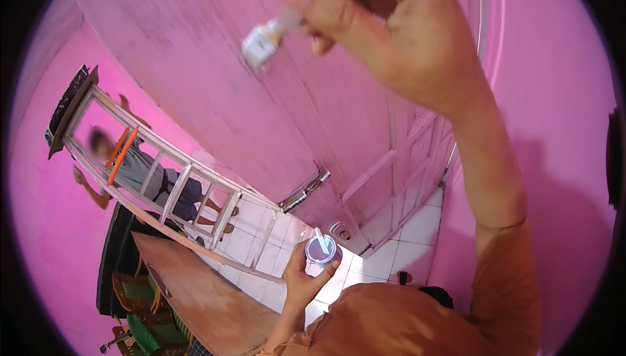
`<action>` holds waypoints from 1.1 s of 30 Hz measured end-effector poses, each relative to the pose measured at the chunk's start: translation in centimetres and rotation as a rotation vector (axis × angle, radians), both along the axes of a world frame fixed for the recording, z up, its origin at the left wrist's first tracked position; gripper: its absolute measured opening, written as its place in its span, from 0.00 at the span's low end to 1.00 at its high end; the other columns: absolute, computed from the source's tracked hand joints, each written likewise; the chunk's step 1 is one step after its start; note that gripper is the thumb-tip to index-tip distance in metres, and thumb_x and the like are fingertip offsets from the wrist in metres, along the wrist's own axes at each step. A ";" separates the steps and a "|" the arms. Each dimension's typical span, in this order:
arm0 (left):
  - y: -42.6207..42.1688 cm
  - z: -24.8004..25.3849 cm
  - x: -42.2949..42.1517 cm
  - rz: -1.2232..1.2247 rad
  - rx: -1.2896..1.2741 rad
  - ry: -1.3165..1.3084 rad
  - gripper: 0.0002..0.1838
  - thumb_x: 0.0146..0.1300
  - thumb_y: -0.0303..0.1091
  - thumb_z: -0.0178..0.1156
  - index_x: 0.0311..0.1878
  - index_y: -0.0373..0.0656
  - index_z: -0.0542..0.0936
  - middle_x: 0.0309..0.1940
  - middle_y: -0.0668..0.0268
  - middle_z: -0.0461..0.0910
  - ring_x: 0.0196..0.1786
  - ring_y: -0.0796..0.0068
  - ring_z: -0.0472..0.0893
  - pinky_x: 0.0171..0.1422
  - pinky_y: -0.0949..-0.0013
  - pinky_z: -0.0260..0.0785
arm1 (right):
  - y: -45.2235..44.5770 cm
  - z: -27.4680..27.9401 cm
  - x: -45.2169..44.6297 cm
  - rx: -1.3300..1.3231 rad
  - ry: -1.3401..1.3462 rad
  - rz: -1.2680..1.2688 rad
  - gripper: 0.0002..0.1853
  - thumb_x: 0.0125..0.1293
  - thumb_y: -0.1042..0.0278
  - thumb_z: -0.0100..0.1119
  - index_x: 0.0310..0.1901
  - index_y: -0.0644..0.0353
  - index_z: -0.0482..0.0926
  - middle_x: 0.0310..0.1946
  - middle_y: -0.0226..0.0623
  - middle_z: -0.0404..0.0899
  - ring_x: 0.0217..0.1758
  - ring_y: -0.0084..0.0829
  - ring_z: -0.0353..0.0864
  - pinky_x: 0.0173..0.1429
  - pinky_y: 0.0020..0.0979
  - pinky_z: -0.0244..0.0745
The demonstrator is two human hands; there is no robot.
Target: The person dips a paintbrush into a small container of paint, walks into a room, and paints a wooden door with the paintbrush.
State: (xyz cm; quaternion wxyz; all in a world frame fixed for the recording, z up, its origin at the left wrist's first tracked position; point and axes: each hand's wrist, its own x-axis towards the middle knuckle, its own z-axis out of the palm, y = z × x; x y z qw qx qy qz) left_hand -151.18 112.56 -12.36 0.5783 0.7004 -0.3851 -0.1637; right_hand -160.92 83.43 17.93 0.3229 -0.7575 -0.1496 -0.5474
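Observation:
High in the head view, my right hand is closed around the handle of a paintbrush. The brush's pale, paint-covered bristles are at or close to the surface of a pink wooden door; contact is hard to tell. Lower down, my left hand grips a small clear cup from below and the side. A white stick leans in the cup, which has a light-coloured content. The door has a metal handle plate and raised panels.
A stepladder with an orange strap stands at the left. Behind it another person faces the pink wall with arms raised. A brown board and wooden chairs are at lower left, over white floor tiles.

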 end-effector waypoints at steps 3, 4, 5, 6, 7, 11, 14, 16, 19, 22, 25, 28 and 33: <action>0.0 0.0 0.0 -0.005 -0.007 0.011 0.33 0.59 0.30 0.82 0.65 0.34 0.78 0.57 0.61 0.84 0.63 0.70 0.82 0.73 0.62 0.70 | -0.8 1.4 -0.1 -0.088 -0.068 0.056 0.15 0.82 0.63 0.63 0.34 0.61 0.79 0.27 0.31 0.81 0.29 0.18 0.82 0.33 0.22 0.80; 0.0 0.2 0.0 -0.001 0.015 0.008 0.33 0.59 0.30 0.82 0.65 0.34 0.78 0.57 0.61 0.84 0.63 0.70 0.82 0.73 0.62 0.71 | -0.5 0.4 -0.4 -0.027 -0.112 0.091 0.10 0.79 0.66 0.66 0.41 0.64 0.82 0.31 0.32 0.83 0.31 0.19 0.83 0.36 0.23 0.80; 0.0 0.3 0.1 0.005 0.032 0.004 0.33 0.59 0.31 0.82 0.65 0.34 0.78 0.57 0.61 0.84 0.62 0.70 0.82 0.73 0.62 0.71 | -0.2 -0.2 -0.9 -0.003 -0.133 0.112 0.09 0.78 0.67 0.67 0.45 0.65 0.84 0.33 0.32 0.85 0.33 0.20 0.83 0.37 0.23 0.80; 0.0 0.0 0.2 0.009 0.021 0.004 0.33 0.59 0.31 0.82 0.65 0.34 0.78 0.57 0.61 0.84 0.62 0.70 0.82 0.73 0.62 0.71 | 0.1 -0.8 -1.4 0.020 -0.155 0.133 0.09 0.77 0.68 0.68 0.48 0.66 0.85 0.35 0.33 0.86 0.34 0.21 0.84 0.38 0.23 0.80; 0.1 -0.4 0.4 0.003 0.013 -0.002 0.33 0.59 0.31 0.82 0.65 0.34 0.78 0.57 0.61 0.84 0.62 0.70 0.82 0.72 0.62 0.71 | 0.3 -1.4 -2.0 0.015 0.016 0.097 0.09 0.78 0.68 0.68 0.48 0.66 0.86 0.35 0.33 0.85 0.34 0.20 0.83 0.38 0.23 0.80; 0.1 -0.6 0.7 -0.023 -0.025 0.012 0.33 0.60 0.30 0.81 0.65 0.34 0.77 0.56 0.61 0.84 0.61 0.70 0.82 0.71 0.63 0.72 | 0.6 -1.3 -0.9 -0.013 0.124 0.048 0.08 0.79 0.68 0.66 0.46 0.65 0.86 0.33 0.31 0.84 0.32 0.19 0.82 0.37 0.23 0.79; 0.2 -0.4 0.7 -0.014 -0.022 -0.002 0.32 0.60 0.29 0.81 0.65 0.33 0.77 0.57 0.60 0.84 0.62 0.70 0.82 0.71 0.63 0.72 | 0.4 1.4 1.3 0.006 -0.026 0.092 0.07 0.77 0.69 0.67 0.44 0.64 0.84 0.28 0.28 0.80 0.31 0.16 0.80 0.35 0.23 0.75; 0.3 -0.6 0.8 -0.012 -0.012 -0.018 0.32 0.60 0.28 0.81 0.65 0.33 0.77 0.57 0.60 0.84 0.62 0.70 0.82 0.71 0.63 0.72 | 0.4 3.5 1.4 0.002 -0.157 0.146 0.07 0.75 0.69 0.69 0.42 0.64 0.83 0.24 0.24 0.76 0.30 0.14 0.79 0.34 0.23 0.71; 0.3 -0.9 0.9 -0.008 0.002 -0.034 0.32 0.60 0.28 0.81 0.66 0.33 0.77 0.57 0.60 0.84 0.62 0.70 0.82 0.71 0.63 0.72 | 0.2 5.8 -0.2 -0.012 -0.150 0.160 0.14 0.82 0.66 0.62 0.35 0.61 0.78 0.28 0.29 0.80 0.30 0.16 0.80 0.36 0.22 0.76; 0.5 -0.7 0.8 -0.012 0.001 -0.026 0.32 0.60 0.28 0.81 0.66 0.32 0.77 0.57 0.60 0.84 0.62 0.70 0.82 0.71 0.63 0.72 | -1.2 5.2 -1.2 -0.050 -0.015 0.250 0.15 0.83 0.66 0.60 0.34 0.60 0.77 0.28 0.29 0.80 0.31 0.16 0.80 0.36 0.22 0.76; 0.5 -0.6 0.7 -0.017 -0.023 -0.021 0.32 0.61 0.28 0.80 0.66 0.32 0.77 0.57 0.60 0.84 0.62 0.70 0.82 0.72 0.63 0.72 | -1.7 3.0 -0.2 -0.041 0.120 0.253 0.14 0.82 0.67 0.61 0.35 0.60 0.77 0.27 0.26 0.77 0.31 0.15 0.78 0.37 0.22 0.76; 0.5 -0.7 0.8 -0.032 -0.025 -0.026 0.32 0.61 0.28 0.80 0.66 0.32 0.77 0.57 0.60 0.84 0.62 0.70 0.82 0.72 0.63 0.71 | -0.5 4.0 0.4 -0.049 0.091 0.222 0.12 0.82 0.68 0.62 0.36 0.61 0.77 0.27 0.24 0.74 0.30 0.14 0.74 0.39 0.23 0.74; 0.5 -1.2 0.9 -0.030 -0.032 -0.030 0.31 0.61 0.29 0.80 0.66 0.33 0.78 0.57 0.61 0.84 0.62 0.71 0.82 0.72 0.64 0.71 | 1.0 9.2 0.2 -0.172 -0.104 0.014 0.14 0.82 0.63 0.60 0.37 0.63 0.79 0.27 0.29 0.78 0.31 0.18 0.78 0.37 0.27 0.76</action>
